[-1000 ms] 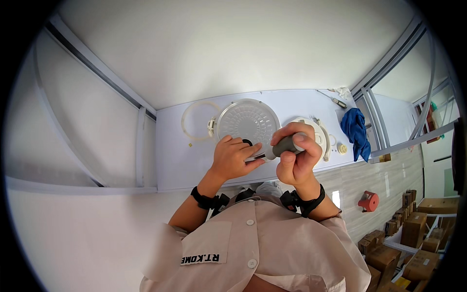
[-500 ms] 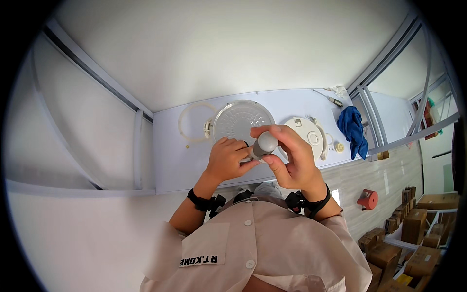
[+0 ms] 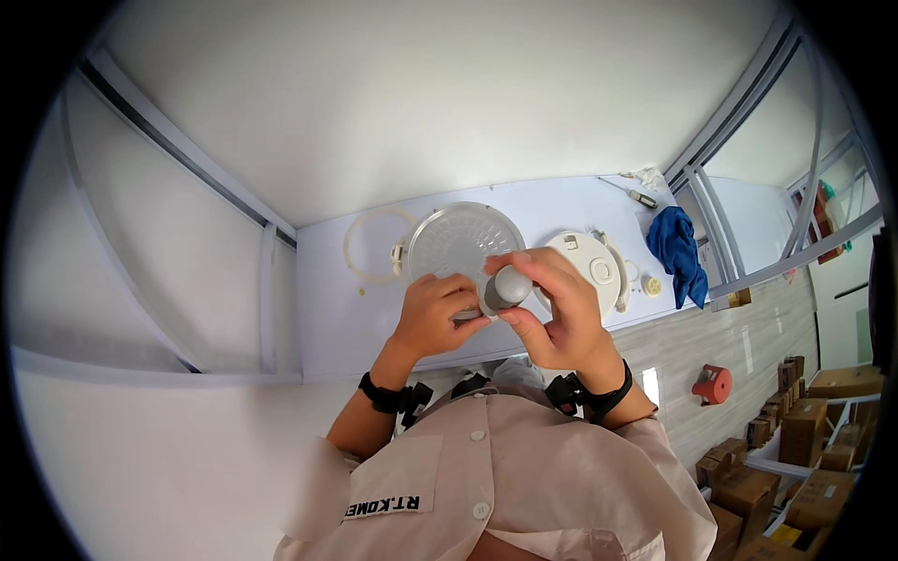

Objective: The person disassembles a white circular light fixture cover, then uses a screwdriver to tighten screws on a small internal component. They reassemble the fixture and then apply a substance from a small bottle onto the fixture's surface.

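Note:
My right hand (image 3: 564, 323) grips a grey round-ended handle (image 3: 511, 286) between thumb and fingers, with its lighter rounded end facing up. Whatever extends below the handle is hidden. My left hand (image 3: 433, 316) is closed close beside the handle's lower left side, its fingers curled and thumb pressed in; what they hold, if anything, cannot be made out. Beneath and beyond both hands lies a round metallic lid (image 3: 460, 238) with a patterned face and a white fitting (image 3: 398, 258) at its left edge. Part of its near rim is covered by my hands.
To the right lies a white round cover (image 3: 591, 272) with a curved white piece (image 3: 620, 274) beside it. Nearby are a small yellowish round part (image 3: 652, 286), a blue cloth (image 3: 677, 252) and a screwdriver (image 3: 641, 198). A pale ring (image 3: 347, 248) lies left on the white table (image 3: 323, 323).
The handle has tilted slightly and shifted a little in my right hand's grip. My left fingers have curled in more. The view has shifted slightly.

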`<state>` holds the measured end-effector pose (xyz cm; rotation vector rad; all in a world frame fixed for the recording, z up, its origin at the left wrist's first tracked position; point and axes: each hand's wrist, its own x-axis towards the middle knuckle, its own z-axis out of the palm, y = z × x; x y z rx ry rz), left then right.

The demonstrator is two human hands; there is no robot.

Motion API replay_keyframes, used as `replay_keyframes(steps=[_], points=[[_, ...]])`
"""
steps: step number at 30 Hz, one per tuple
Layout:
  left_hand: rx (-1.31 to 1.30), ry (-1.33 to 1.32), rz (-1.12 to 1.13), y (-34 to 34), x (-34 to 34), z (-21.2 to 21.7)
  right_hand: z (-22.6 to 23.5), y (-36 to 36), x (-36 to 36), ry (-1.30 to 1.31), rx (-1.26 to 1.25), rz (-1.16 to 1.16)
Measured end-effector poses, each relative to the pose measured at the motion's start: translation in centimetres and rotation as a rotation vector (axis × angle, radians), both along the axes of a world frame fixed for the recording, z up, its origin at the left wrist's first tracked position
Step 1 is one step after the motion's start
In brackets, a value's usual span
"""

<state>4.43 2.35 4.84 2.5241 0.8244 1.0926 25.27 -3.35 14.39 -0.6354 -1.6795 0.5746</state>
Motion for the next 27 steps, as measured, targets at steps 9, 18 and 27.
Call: replay_keyframes(steps=[9,18,27], points=[[-0.011,-0.006,-0.032,0.4,-0.4,-0.4,0.4,1.0,-0.3,-0.123,0.277,-0.209],[-0.024,-0.058,-0.042,0.6,-0.1,-0.5,1.0,0.7,-0.4,-0.039,0.070,-0.033],[-0.010,-0.051,-0.031,0.8,-0.2,-1.0,0.4,0.9,-0.3,-0.126,0.176,-0.142]])
